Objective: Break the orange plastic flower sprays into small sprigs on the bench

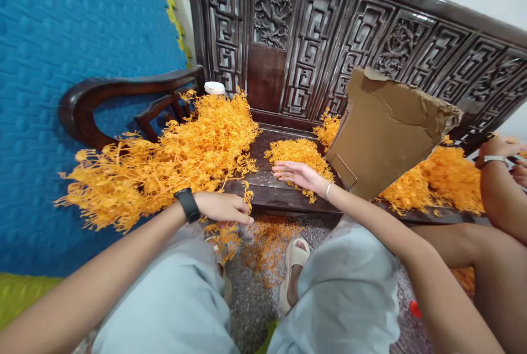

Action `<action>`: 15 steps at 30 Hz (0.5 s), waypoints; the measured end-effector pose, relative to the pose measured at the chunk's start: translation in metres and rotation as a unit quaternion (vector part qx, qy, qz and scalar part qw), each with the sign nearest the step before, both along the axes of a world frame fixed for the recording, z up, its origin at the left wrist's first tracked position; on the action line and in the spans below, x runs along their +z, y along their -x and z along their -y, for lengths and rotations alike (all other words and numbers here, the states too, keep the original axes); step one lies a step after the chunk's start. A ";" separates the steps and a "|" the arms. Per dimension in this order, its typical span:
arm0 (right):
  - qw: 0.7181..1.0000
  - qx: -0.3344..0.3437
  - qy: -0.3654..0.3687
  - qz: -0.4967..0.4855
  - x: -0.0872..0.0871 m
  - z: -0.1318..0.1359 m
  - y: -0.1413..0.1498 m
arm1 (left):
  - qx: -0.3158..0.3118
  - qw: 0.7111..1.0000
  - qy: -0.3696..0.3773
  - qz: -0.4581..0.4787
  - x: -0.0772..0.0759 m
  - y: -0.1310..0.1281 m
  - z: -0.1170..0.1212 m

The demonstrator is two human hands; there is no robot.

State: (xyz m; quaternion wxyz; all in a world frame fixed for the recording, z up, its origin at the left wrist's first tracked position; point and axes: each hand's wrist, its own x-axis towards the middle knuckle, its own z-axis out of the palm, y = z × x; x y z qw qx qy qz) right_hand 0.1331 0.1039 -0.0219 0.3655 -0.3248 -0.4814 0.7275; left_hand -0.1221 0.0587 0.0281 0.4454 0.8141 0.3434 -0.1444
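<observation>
My left hand (224, 208), with a black band at the wrist, is closed, its fingers curled downward at the bench's front edge. Orange plastic flower sprigs (224, 240) show just below its fingers, and it seems to grip one; the grip itself is partly hidden. Beside it spreads a large heap of orange plastic flower sprigs (206, 140). My right hand (302, 174) is open, fingers stretched out to the left, palm hidden. It lies over the front of a smaller pile of the same sprigs (298, 151) on the dark wooden bench (267, 192).
A cardboard piece (387, 129) leans on the bench, with more orange sprigs (448, 175) behind it. Another person's arm (500, 195) is at far right. A white-lidded jar (214, 88) stands by the carved backrest (272, 79). Orange scraps (269, 244) litter the floor.
</observation>
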 end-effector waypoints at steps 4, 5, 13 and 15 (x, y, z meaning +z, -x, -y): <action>0.992 -0.084 -0.059 0.076 0.007 0.002 0.005 | -0.002 1.000 0.009 -0.016 0.001 0.002 0.001; 0.983 -0.114 -0.087 0.115 0.008 0.001 0.005 | -0.004 1.000 0.008 -0.020 0.002 0.002 0.001; 0.900 -0.175 -0.300 0.263 0.006 -0.008 -0.009 | 0.015 1.000 0.013 0.005 0.005 0.008 0.004; 0.913 -0.142 -0.272 0.269 0.007 -0.009 -0.012 | 0.025 0.999 0.011 0.017 0.005 0.009 0.005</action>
